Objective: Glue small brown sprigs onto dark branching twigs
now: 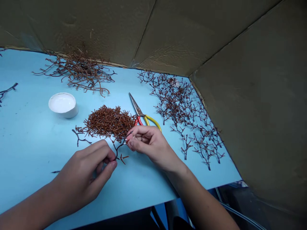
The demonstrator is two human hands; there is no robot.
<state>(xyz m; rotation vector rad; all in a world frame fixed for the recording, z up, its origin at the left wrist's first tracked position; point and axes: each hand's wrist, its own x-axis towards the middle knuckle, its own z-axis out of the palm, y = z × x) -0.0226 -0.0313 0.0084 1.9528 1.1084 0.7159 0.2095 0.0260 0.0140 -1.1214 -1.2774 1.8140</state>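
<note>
My left hand (88,175) is closed in a pinch on the lower end of a dark, forked artificial twig (116,147). Small reddish-brown pieces stick out from the twig's lower right fork, with a white spot where they join. At the twig's upper right branch, my right hand (146,140) pinches a small brown piece, mostly hidden by the fingertips, and white glue-like stuff shows there. Just beyond both hands lies a heap of short brown pieces (109,121). Scissors (137,108) with red and yellow handles lie behind my right hand, which partly covers them.
A white cup (68,111) of white stuff stands at left. Long brown stems (81,70) are piled at the back, and many branched twigs (177,99) spread along the right. A bare forked twig (78,137) lies near my left hand. Brown cardboard walls (251,95) border the blue table (134,195).
</note>
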